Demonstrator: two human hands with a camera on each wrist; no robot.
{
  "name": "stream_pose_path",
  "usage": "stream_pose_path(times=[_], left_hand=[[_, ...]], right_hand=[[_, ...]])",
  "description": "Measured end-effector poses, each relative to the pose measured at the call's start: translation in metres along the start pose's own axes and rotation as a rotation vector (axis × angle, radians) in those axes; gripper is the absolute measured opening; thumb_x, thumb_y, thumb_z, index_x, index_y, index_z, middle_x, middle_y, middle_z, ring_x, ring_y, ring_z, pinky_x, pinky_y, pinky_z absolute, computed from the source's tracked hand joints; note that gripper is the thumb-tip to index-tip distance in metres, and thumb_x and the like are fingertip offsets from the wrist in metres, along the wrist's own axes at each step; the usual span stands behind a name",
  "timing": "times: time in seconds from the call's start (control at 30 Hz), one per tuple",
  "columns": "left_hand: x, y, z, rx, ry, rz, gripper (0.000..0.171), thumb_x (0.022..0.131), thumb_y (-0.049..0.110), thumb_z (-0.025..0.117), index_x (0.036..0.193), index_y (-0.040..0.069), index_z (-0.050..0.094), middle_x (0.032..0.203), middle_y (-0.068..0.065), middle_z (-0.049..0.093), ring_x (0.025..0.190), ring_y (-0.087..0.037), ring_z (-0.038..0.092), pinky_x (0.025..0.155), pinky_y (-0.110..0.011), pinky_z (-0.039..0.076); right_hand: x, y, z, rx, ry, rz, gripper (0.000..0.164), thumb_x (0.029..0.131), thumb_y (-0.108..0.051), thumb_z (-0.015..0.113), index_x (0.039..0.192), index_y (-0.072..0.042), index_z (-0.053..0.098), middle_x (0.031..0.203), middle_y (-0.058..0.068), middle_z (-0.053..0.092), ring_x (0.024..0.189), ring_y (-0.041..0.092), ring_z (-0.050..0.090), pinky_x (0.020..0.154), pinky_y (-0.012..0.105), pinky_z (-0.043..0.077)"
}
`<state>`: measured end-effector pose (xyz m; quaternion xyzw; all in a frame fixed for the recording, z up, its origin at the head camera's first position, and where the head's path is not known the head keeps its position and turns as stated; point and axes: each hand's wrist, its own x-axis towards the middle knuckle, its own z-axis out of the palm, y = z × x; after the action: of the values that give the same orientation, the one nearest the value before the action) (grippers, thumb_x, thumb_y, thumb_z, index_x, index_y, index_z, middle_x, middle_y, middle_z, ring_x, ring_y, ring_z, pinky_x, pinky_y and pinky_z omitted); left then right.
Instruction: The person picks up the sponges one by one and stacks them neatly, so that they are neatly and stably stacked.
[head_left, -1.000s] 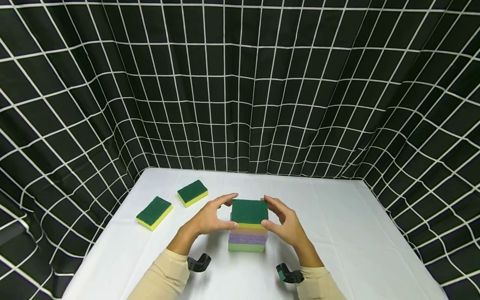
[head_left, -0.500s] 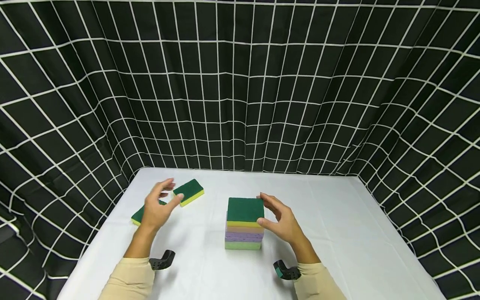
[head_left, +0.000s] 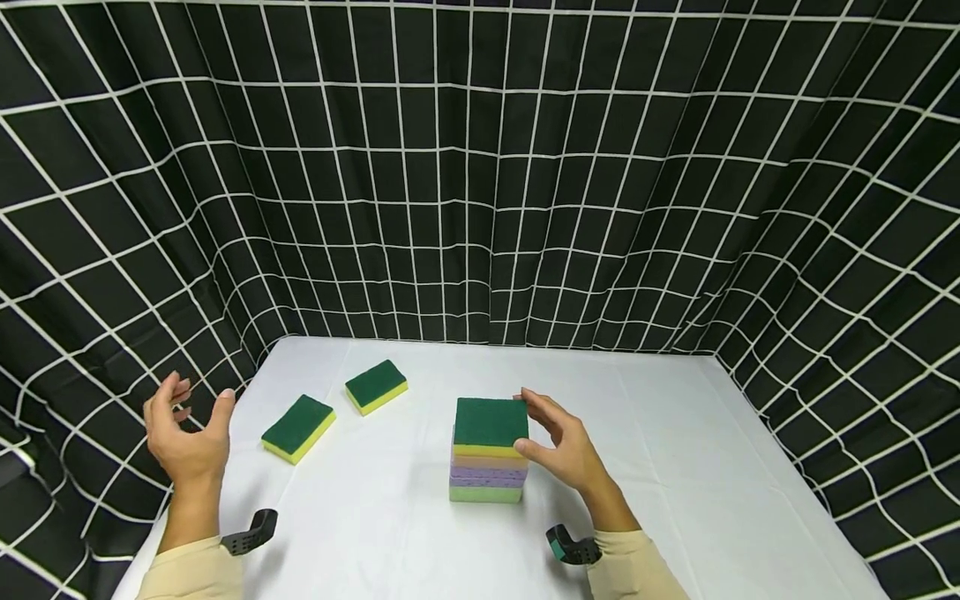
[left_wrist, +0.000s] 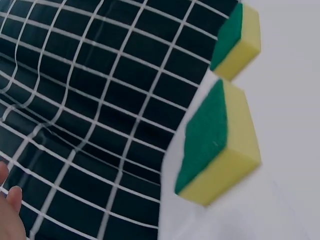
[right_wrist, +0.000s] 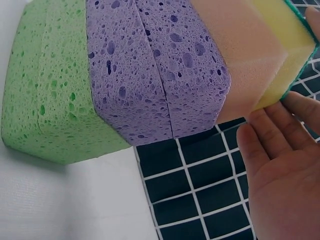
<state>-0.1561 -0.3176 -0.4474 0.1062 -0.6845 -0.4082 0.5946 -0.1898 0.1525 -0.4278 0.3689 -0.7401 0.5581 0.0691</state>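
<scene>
A stack of sponges [head_left: 487, 492] stands on the table: green at the bottom, purple above it, then peach, with a yellow-and-dark-green scouring sponge [head_left: 491, 422] on top. My right hand [head_left: 564, 450] holds the right end of that top sponge, thumb at its front corner and fingers toward its back. In the right wrist view, the fingers [right_wrist: 274, 131] lie along the side of the peach and yellow layers. Held in the air beyond the table's left edge, my left hand [head_left: 191, 442] has loosely spread fingers and nothing in it.
Two more scouring sponges, a nearer one [head_left: 298, 427] and a farther one [head_left: 377, 386], lie green side up on the left part of the white-covered table [head_left: 675, 467]. A black curtain with a white grid [head_left: 480, 167] surrounds the table's back and sides.
My left hand has left the top sponge and moved left, past the two loose sponges, to beyond the table edge. The right hand has stayed at the stack.
</scene>
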Motion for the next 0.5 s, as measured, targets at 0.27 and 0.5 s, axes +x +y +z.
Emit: stream_pose_path(times=[0.27, 0.5], left_hand=[[-0.02, -0.023, -0.011, 0.091, -0.014, -0.144, 0.057, 0.075, 0.011, 0.079, 0.128, 0.003, 0.059, 0.113, 0.009, 0.056, 0.106, -0.007, 0.049, 0.082, -0.019, 0.035], [-0.044, -0.044, -0.014, 0.145, -0.169, -0.457, 0.061, 0.083, 0.022, 0.073, 0.136, 0.002, 0.051, 0.121, -0.005, 0.051, 0.113, -0.023, 0.045, 0.091, -0.025, 0.033]], right_hand=[[0.0, 0.0, 0.0, 0.001, 0.001, -0.007, 0.067, 0.081, 0.009, 0.069, 0.139, 0.015, 0.036, 0.133, 0.032, 0.047, 0.12, 0.043, 0.048, 0.105, 0.034, 0.034], [-0.002, -0.001, 0.0, -0.004, 0.005, -0.008, 0.067, 0.081, 0.01, 0.069, 0.138, 0.016, 0.037, 0.132, 0.032, 0.047, 0.119, 0.043, 0.049, 0.105, 0.034, 0.033]])
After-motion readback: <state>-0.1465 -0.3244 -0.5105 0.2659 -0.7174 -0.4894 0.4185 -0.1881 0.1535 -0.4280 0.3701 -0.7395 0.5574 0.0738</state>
